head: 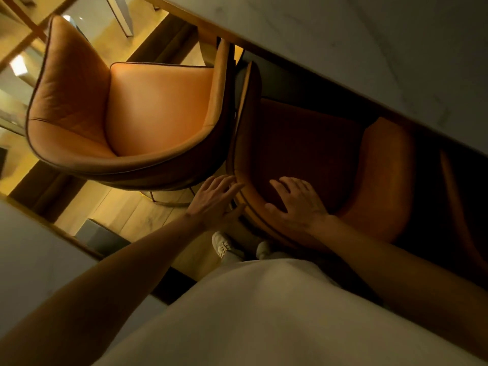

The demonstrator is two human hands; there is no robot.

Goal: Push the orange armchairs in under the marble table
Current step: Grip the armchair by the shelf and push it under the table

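Armchair (303, 154) backrest under both hands (298, 204) (beside marble table (369, 43)).

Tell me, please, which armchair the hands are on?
The shadowed armchair nearest the table; both hands rest on its back. The brightly lit armchair is untouched.

We see wood floor (124, 207) below our hands, w/ two orange armchairs (148, 109) & our white shoes (223, 245) on it.

left hand (214, 200) | right hand (297, 204) | both flat on shaded armchair (369, 186) backrest | marble table (369, 48) above
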